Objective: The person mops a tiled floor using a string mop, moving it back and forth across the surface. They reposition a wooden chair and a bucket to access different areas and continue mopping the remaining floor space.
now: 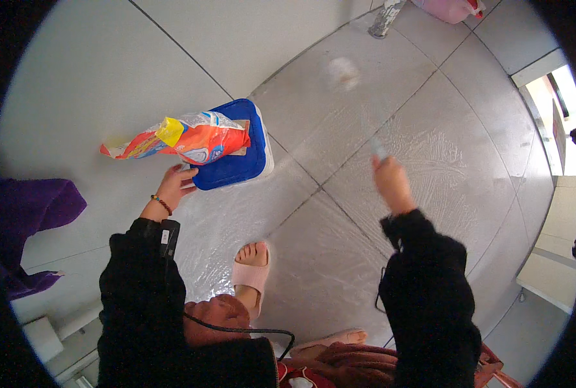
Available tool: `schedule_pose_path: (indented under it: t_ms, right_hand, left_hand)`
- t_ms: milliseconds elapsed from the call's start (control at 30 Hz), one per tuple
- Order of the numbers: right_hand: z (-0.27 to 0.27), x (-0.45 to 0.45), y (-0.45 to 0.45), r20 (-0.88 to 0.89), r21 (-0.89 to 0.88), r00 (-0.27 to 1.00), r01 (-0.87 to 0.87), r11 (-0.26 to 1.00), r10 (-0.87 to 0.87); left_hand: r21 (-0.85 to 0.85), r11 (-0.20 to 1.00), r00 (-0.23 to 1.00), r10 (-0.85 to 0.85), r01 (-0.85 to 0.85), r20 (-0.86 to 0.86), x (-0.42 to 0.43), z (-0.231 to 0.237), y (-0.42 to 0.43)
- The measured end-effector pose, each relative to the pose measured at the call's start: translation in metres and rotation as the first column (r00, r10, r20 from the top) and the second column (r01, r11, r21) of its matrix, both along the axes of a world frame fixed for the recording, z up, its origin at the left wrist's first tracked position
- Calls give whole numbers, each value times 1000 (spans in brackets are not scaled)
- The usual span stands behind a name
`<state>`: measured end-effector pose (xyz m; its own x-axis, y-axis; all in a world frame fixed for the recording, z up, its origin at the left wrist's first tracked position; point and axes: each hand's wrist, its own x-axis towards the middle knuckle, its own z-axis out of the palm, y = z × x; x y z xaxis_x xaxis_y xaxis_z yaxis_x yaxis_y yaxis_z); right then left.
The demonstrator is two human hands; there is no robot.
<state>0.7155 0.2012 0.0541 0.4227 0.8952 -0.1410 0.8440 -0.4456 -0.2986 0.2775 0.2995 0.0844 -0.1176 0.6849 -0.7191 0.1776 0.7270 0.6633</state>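
My right hand (393,184) is closed around the pale handle (378,147) of a long-handled brush. Motion blurs the handle, and the brush's whitish head (344,73) is against the wet tile floor farther from me. My left hand (174,186) touches the near left corner of a white plastic tub with a blue lid (230,172); whether it grips the rim I cannot tell. A crumpled orange-and-white plastic packet (205,138) bearing writing lies across the lid. Under the packet, a flat brown piece (240,151) shows in part.
Soapy streaks cover the grey floor tiles (428,165). A pale wall (123,87) rises on the left, near a purple cloth (50,203). At the far end stand a scuffed pipe (386,19) and a pink container (448,8). A black cord (249,331) hangs before me, above my slippers (250,276).
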Motion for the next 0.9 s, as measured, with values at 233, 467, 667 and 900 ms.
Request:
schedule_pose_path:
  t_ms: [233, 467, 667, 900]
  right_hand:
    - [-14, 58, -17, 81, -103, 996, 30, 994, -22]
    - [-52, 36, -11, 26, -110, 1000, -13, 994, 16]
    - [-37, 2, 35, 106, 4, 994, -15, 1000, 15]
    - [-49, -4, 75, -56, -17, 998, -27, 1000, 26]
  left_hand:
    - [585, 800, 989, 81, -138, 122, -11, 11, 7]
    - [555, 811, 951, 291, -184, -110, 11, 5, 12]
    - [528, 846, 929, 250, -74, -271, 11, 5, 8]
    - [603, 675, 897, 403, -426, 182, 24, 3, 25]
